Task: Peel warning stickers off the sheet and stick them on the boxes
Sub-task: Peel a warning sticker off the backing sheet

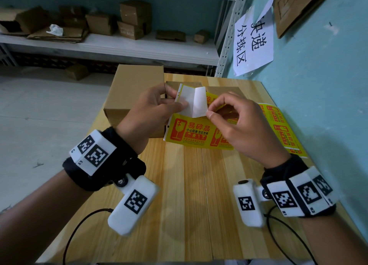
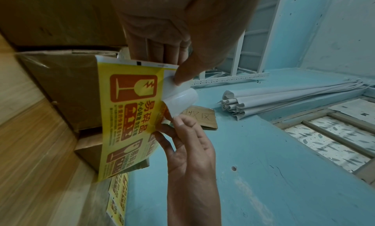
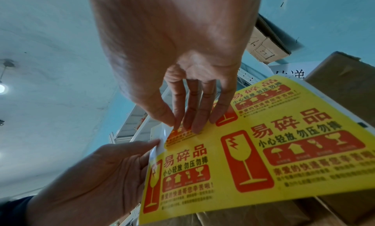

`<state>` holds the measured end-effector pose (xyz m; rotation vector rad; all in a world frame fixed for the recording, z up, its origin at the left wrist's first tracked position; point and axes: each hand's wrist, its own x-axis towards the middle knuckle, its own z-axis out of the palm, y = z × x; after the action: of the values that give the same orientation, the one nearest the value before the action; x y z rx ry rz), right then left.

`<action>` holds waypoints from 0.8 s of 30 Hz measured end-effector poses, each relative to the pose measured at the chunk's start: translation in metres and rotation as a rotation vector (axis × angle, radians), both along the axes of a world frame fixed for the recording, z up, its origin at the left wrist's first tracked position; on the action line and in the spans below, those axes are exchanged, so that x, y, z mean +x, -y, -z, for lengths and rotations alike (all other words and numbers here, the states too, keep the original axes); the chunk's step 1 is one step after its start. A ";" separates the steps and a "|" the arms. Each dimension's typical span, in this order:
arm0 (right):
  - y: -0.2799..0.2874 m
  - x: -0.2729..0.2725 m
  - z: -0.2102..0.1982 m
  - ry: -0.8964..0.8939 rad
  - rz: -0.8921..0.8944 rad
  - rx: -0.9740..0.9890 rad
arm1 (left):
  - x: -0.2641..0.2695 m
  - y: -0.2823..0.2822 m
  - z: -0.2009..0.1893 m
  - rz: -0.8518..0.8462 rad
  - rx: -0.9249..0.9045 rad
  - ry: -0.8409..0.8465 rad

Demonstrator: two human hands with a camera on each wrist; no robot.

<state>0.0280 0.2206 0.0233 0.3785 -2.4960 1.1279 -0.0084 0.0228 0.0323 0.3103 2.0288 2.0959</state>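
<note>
Both hands hold the yellow sticker sheet (image 1: 189, 133) above the table (image 1: 199, 195), its long axis left to right: left hand (image 1: 147, 109) pinches the white backing (image 1: 194, 101), right hand (image 1: 245, 125) pinches a sticker corner. Cardboard boxes (image 1: 135, 89) stand just behind; another sheet (image 1: 282, 127) lies right.

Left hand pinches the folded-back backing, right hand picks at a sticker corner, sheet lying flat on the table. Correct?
Not quite: the sticker sheet is not flat on the table; the head view shows both hands holding it up in front of the boxes. The rest holds: left hand pinches the backing, right hand picks at a sticker corner.
</note>
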 end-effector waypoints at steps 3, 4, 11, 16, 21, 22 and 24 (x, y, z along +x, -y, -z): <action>0.000 0.000 0.000 -0.005 0.002 0.001 | 0.000 0.000 -0.001 0.000 0.001 -0.007; 0.000 0.000 0.000 -0.005 0.002 0.000 | 0.000 0.000 -0.001 0.000 0.002 -0.009; -0.001 0.000 -0.001 -0.005 0.002 -0.003 | -0.002 0.002 0.001 -0.004 -0.003 -0.009; -0.002 0.001 -0.002 -0.001 0.004 0.005 | -0.003 0.003 0.001 -0.001 0.007 -0.015; -0.003 0.000 -0.002 -0.007 0.012 0.002 | -0.003 0.003 0.001 -0.002 -0.001 -0.020; -0.003 0.000 -0.002 -0.008 0.012 0.000 | -0.003 0.003 0.001 -0.003 -0.001 -0.018; -0.003 0.001 -0.002 -0.007 0.010 0.000 | -0.004 0.003 0.002 -0.002 0.000 -0.017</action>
<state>0.0287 0.2234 0.0258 0.3690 -2.4889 1.1201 -0.0121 0.0195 0.0308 0.3274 2.0396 2.1022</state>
